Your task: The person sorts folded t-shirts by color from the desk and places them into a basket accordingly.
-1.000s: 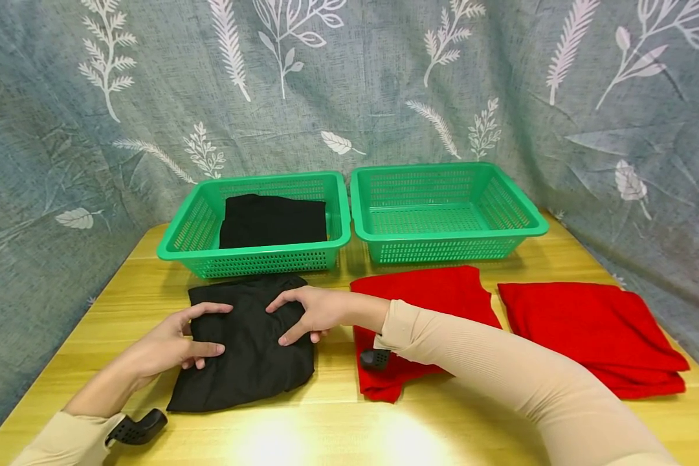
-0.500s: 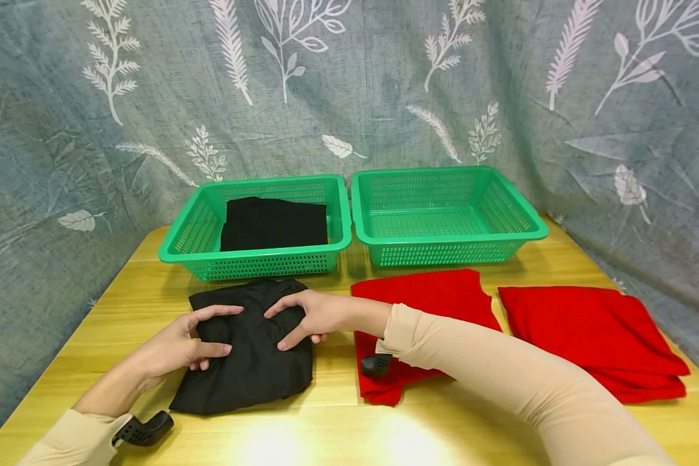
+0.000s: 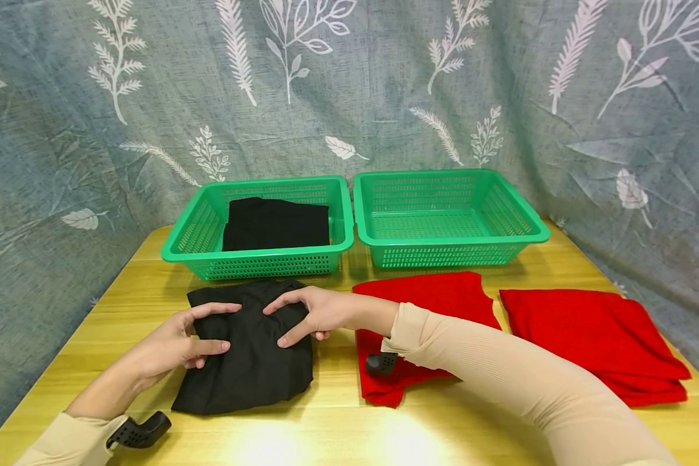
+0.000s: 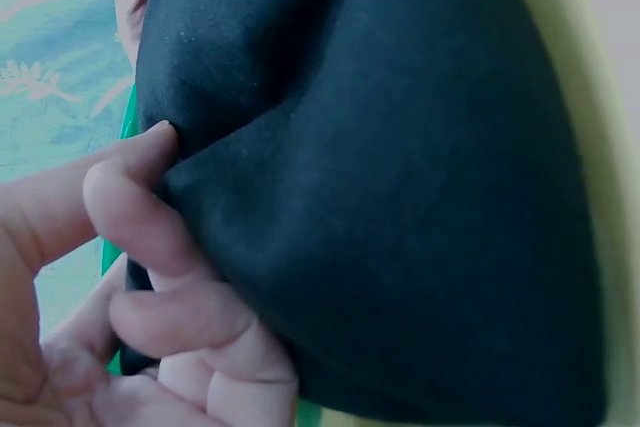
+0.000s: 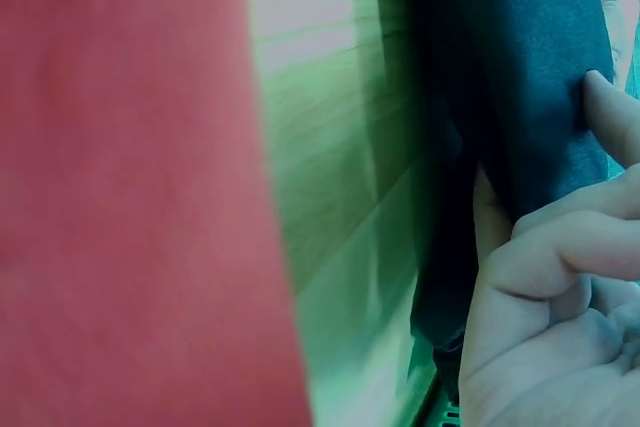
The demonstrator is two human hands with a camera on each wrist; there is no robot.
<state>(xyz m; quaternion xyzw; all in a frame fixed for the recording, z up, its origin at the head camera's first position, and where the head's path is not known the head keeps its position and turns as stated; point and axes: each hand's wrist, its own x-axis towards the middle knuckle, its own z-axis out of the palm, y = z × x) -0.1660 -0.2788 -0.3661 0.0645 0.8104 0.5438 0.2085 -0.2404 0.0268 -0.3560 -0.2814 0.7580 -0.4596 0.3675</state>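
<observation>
A folded black garment [image 3: 250, 375] lies on the table at front left, its top wrinkled between my two hands. My left hand [image 3: 177, 343] grips its left side, thumb and forefinger on top. In the left wrist view, the curled fingers [image 4: 200, 317] of that hand sit at the garment's edge. My right hand [image 3: 320, 310] holds the opposite side with thumb and forefinger spread over the cloth. The right wrist view shows its other fingers [image 5: 540, 267] bent against the side of the black garment [image 5: 530, 67]. The garment's underside is hidden.
Behind stand two green baskets; the left basket [image 3: 256, 255] holds another folded black garment [image 3: 276, 224]. The right basket [image 3: 451, 241] has a bare floor. Two folded red garments lie to the right, one [image 3: 437, 291] partly under my right forearm, the other [image 3: 588, 336] near the table's right edge.
My left hand has shifted slightly right and the black cloth has bunched up between the hands. My right hand has barely moved. The head view has tilted a little upward.
</observation>
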